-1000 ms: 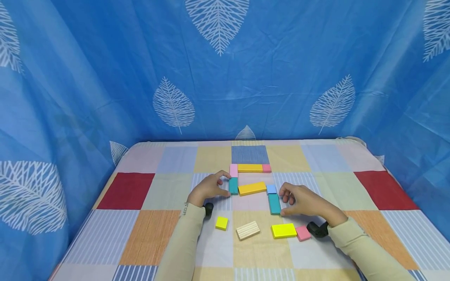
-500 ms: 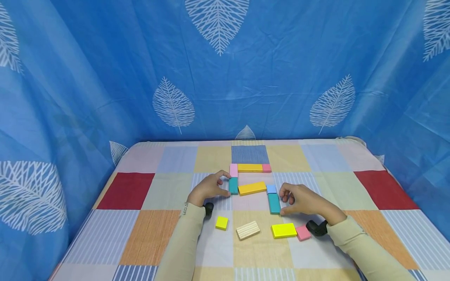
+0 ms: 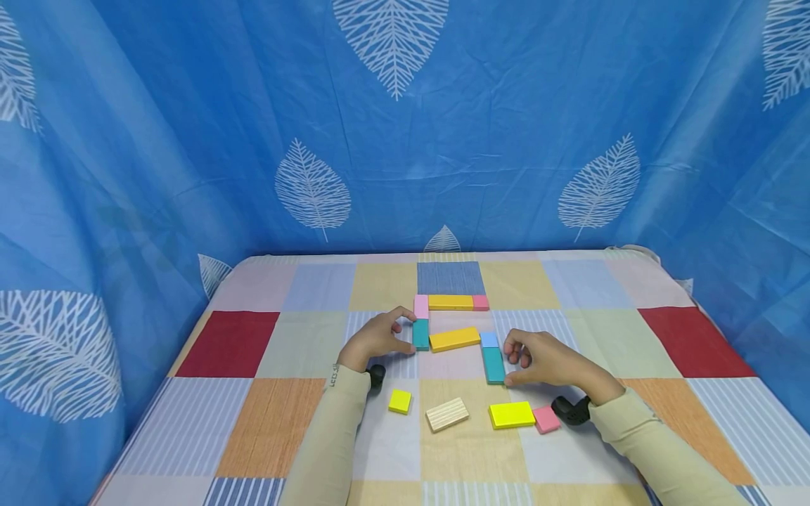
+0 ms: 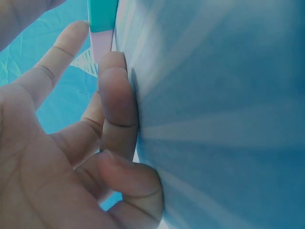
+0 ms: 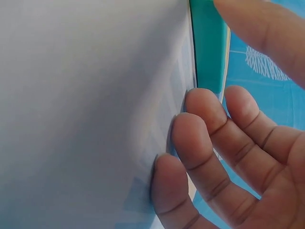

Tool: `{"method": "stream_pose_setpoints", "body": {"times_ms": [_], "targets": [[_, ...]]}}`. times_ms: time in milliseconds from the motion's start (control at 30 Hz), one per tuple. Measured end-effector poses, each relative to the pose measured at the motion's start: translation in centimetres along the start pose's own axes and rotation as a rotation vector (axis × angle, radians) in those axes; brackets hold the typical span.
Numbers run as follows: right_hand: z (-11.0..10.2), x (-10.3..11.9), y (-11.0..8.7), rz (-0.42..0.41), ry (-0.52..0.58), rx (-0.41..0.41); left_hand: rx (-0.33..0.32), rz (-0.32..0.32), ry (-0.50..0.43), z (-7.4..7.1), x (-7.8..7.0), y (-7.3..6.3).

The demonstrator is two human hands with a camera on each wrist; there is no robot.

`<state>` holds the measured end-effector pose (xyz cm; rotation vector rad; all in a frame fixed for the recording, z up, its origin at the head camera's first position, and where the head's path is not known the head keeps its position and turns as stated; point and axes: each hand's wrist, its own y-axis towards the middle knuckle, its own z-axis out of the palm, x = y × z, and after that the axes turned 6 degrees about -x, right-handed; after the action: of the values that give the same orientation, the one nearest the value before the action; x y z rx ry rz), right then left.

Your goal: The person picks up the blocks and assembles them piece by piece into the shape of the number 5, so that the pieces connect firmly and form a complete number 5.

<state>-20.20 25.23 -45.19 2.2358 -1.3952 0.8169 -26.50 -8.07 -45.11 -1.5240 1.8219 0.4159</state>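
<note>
My left hand [image 3: 375, 339] rests beside a teal block [image 3: 420, 335], with thumb and index fingertips along its left side. A pink block [image 3: 420, 306] continues the line beyond it; both show in the left wrist view, where the index finger [image 4: 71, 40] reaches the teal side. On the right, my right hand [image 3: 543, 360] touches a second teal block [image 3: 493, 365], its thumb at the near right corner and the other fingers bent against the cloth. A small blue block [image 3: 489, 340] lies against that block's far end. Between the hands lies a tilted orange-yellow block [image 3: 455, 339].
An orange-yellow bar [image 3: 451, 302] and a small rose block [image 3: 480, 303] run right from the pink block. Nearer lie a yellow square [image 3: 399, 401], a plain wood block [image 3: 447, 414], a yellow block [image 3: 512, 414] and a rose square [image 3: 547, 419]. A blue curtain [image 3: 443, 140] hangs behind.
The right-hand teal block has slid slightly away from me, closer against the small blue block. The left hand and the other blocks hold their places.
</note>
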Motion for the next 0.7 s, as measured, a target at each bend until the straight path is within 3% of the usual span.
{"method": "stream_pose_setpoints", "body": {"times_ms": [700], "targets": [[-0.26, -0.23, -0.28, -0.018, 0.042, 0.014, -0.002, 0.004, 0.0, 0.05, 0.09, 0.04]]}}
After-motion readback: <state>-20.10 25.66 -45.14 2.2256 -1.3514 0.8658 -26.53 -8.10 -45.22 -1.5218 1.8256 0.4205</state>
